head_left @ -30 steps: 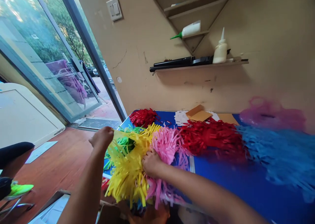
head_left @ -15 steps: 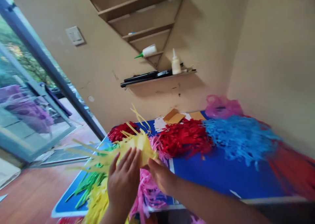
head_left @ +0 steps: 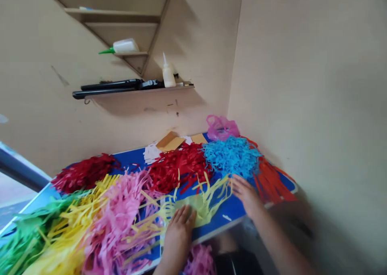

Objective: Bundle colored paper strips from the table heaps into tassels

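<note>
A pale yellow sheet of fringed paper (head_left: 198, 210) lies on the blue tabletop, its cut strips spreading left and right. My left hand (head_left: 180, 226) rests on its near middle, palm down with the fingers laid out. At the strips' right ends is my right hand (head_left: 245, 193), fingers stretched and slightly apart; whether it touches the strips I cannot tell. Left of the sheet, pink fringed paper (head_left: 117, 210) lies partly under the pale strips. Beyond the sheet sit a red fringed pile (head_left: 181, 164) and a light blue one (head_left: 231, 156).
Yellow (head_left: 72, 226), green (head_left: 30, 234) and dark red (head_left: 86, 172) fringe cover the table's left side. Orange-red strips (head_left: 273, 182) hang over its right edge. A pink plastic bag (head_left: 222, 128) and brown card (head_left: 170, 141) lie by the wall. A shelf (head_left: 136, 91) holds a glue bottle (head_left: 168, 75).
The view has swung right. The pale yellow paper, held up between both hands before, now lies spread on the table. My right hand has moved away to the right, its fingers opened.
</note>
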Available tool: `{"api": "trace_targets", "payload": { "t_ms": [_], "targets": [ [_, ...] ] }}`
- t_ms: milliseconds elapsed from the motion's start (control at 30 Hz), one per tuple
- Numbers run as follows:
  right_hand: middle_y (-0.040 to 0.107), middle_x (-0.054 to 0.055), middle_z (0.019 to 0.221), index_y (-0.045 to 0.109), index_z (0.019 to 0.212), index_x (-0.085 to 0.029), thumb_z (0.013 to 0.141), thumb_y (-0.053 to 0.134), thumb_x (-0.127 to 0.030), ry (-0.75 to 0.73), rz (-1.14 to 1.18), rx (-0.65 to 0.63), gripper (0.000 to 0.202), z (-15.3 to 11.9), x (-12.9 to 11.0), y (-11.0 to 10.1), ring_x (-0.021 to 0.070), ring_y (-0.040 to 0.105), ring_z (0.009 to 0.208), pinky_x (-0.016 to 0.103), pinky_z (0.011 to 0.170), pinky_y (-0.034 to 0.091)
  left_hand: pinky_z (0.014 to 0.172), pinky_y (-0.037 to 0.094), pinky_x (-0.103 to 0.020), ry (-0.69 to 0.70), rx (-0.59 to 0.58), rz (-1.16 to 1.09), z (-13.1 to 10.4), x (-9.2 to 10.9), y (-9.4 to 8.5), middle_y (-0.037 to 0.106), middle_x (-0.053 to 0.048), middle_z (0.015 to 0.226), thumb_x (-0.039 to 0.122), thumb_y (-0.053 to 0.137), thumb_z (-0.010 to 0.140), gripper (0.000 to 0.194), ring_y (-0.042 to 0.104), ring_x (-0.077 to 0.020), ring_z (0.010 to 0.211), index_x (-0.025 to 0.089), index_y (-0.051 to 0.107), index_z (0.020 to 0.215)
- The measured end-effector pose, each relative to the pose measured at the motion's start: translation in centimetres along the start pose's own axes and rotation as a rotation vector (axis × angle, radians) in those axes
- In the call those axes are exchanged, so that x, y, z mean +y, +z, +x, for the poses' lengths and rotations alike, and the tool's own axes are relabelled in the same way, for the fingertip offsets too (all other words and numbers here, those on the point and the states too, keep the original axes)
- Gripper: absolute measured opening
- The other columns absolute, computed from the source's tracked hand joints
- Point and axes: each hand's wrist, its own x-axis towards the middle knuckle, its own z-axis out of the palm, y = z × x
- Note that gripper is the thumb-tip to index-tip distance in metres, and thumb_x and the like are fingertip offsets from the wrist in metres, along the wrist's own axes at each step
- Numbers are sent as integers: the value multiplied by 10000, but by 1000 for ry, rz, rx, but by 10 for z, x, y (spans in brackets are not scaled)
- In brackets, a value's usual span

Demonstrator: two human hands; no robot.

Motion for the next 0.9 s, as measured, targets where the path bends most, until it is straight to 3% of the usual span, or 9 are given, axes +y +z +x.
{"api": "trace_targets", "payload": {
  "t_ms": [100,200,267,400,433,600,700,800,900],
  "targets": [
    [640,116,1206,629,1062,-227,783,671,-443,-335,-314,34,355,-30,12,-6,291,520,1210,496,1056,369,1101,422,-448,-125,-154,-37,4,8,-4,545,-137,1414,43,479,826,542,481,-297,1334,232,594,1320],
    [640,81,1247,631,1176,-256,885,580,-403,-722,-850,-445,329,-64,34,16,275,506,1237,524,1126,271,1129,378,-420,-195,-234,-61,7,13,-13,504,-131,1454,106,500,866,504,423,-292,1378,251,571,1343],
    [648,66,1254,616,1226,-284,916,543,-401,-784,-1095,-546,339,-68,43,23,297,482,1266,594,1134,199,1127,374,-409,-213,-264,-61,7,15,-19,492,-135,1464,126,505,877,493,412,-288,1386,254,563,1349],
    [620,178,1255,639,1165,-186,945,497,-389,-779,-1231,226,332,-52,39,13,398,440,1271,699,1040,219,1123,355,-451,-264,-252,-43,5,19,-26,543,-134,1424,118,470,893,465,459,-286,1355,252,589,1321],
    [607,187,1266,625,1175,-171,949,488,-364,-832,-1201,260,327,-51,35,12,382,442,1274,661,1047,251,1120,349,-470,-279,-241,-39,5,20,-27,556,-137,1411,125,463,900,448,474,-292,1343,249,601,1308],
    [613,113,1294,516,1313,-202,879,594,-342,-890,-1102,-597,463,-73,34,43,265,497,1252,492,1136,247,1114,325,-512,-299,-200,-104,5,26,-33,577,-156,1382,201,536,891,419,493,-314,1322,244,602,1303],
    [623,100,1287,576,1226,-204,785,700,-322,-755,-1067,-705,472,-69,48,55,273,521,1225,489,1131,222,1100,318,-540,-317,-141,-134,1,24,-33,623,-143,1330,183,556,883,371,531,-315,1283,251,645,1236],
    [727,41,1069,664,1026,-229,875,598,-212,-681,-1057,-721,166,-49,57,51,214,631,1029,433,1048,283,1098,294,-559,-285,-75,-232,-7,13,-33,672,-88,1269,159,548,893,287,566,-295,1240,278,700,1104],
    [750,-5,843,695,827,-233,946,529,-208,-597,-1090,-699,205,-33,55,45,174,661,839,355,911,339,1048,366,-464,-257,-19,-363,-15,-4,-33,738,-21,1116,151,544,900,243,646,-223,1091,295,723,979]
  ]
}}
